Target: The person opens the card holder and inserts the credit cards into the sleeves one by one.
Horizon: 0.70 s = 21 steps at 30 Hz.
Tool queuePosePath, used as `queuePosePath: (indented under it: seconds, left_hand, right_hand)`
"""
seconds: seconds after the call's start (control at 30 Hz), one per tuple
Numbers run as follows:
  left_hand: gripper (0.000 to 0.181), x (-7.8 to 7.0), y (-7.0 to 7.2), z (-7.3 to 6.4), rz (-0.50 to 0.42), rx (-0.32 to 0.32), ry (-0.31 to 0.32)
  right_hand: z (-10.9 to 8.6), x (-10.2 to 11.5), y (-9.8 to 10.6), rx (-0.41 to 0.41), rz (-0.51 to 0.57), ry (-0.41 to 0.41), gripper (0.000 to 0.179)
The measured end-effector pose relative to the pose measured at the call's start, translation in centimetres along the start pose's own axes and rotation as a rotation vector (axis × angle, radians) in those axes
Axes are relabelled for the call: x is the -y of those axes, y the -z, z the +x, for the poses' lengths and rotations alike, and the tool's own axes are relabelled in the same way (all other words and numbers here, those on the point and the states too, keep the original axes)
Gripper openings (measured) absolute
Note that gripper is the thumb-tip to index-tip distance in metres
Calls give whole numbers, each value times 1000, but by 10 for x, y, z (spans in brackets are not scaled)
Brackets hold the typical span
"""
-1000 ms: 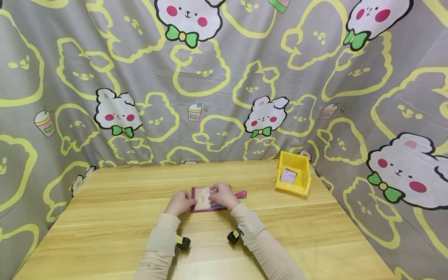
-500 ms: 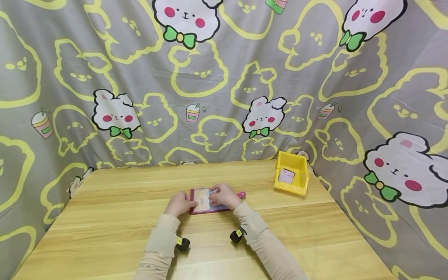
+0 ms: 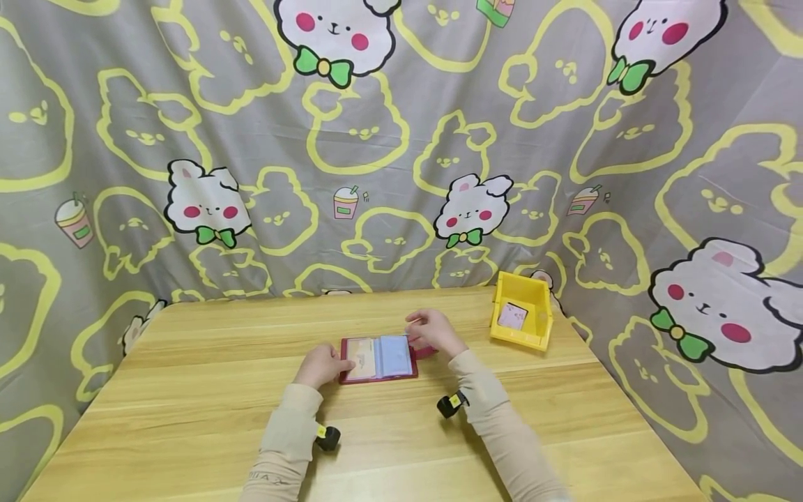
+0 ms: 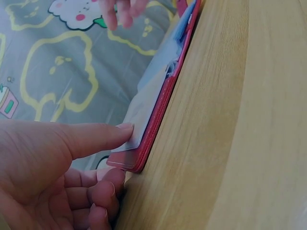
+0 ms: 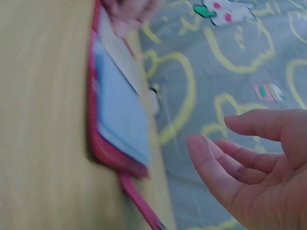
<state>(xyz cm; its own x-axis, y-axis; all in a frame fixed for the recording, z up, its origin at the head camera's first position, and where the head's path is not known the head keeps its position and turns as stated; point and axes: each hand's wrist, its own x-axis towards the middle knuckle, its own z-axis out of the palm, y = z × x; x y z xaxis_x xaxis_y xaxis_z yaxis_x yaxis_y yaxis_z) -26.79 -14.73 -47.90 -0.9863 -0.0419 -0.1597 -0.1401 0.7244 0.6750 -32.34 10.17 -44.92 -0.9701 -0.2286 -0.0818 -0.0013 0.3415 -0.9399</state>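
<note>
A red card holder (image 3: 379,378) lies spread open on the wooden table, its clear sleeves showing. A pale card page (image 3: 362,357) fills its left half, and bluish sleeves (image 3: 396,355) are on the right. My left hand (image 3: 321,365) pinches the left edge; in the left wrist view its thumb (image 4: 103,136) presses on the page while curled fingers (image 4: 103,196) sit at the underside. Beyond the right edge, my right hand (image 3: 436,331) hovers with loosely bent fingers and nothing between them. A pinkish-red strap (image 5: 139,201) sticks out from the holder's right end.
At the back right of the table (image 3: 219,411) stands a yellow bin (image 3: 533,338) with a small pink patterned card (image 3: 513,316) in it. A grey curtain (image 3: 282,125) with cartoon prints hangs behind the table and along its sides.
My right hand has come off the pages and moved right and slightly back, uncovering the bluish sleeves. The left hand keeps its pinch on the left edge.
</note>
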Motion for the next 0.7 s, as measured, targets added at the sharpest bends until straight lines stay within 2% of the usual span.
queuePosePath:
  seconds: [0.33,0.53,0.7]
  left_hand:
    - [45,2,-3,1,-1,-8,3]
    - [46,2,-4,1,-7,-7,6]
    - [45,0,-2,0,-5,-8,10]
  right_hand:
    - [-2,3,75,-110,112,18,35]
    - [-5,3,118,-227,112,15,36]
    - [-2,-3,148,-329,147,-19,40]
